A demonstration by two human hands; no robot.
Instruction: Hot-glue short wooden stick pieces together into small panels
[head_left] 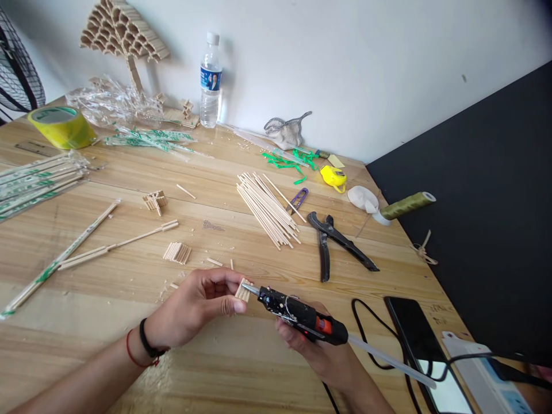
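Left hand: The left hand (202, 296) pinches a small stick piece (244, 291) between thumb and fingers, low centre, above the wooden tabletop (241, 371).
Right hand: The right hand (313, 348) is wrapped around a black glue gun (288, 307). The metal nozzle points left, over the stick piece; whether the two touch is hard to tell.
Behind the gun: A pale glue stick (388, 360) juts from its rear, passing over a phone (414, 330).
Tight side: A looped black cable (379, 315), the phone and a power strip (468, 351) crowd between the right forearm and the table's right edge.
Table edges: The back meets a white wall (388, 86); the right side slants along a dark panel (483, 201).
Beyond the hands: Loose sticks (267, 210) lie heaped, with black cutters (340, 241) to their right, near the gun.
Open room: Wood surface stretches between the forearms, and leftward from the left wrist to a wrapped stick bundle (88, 231).
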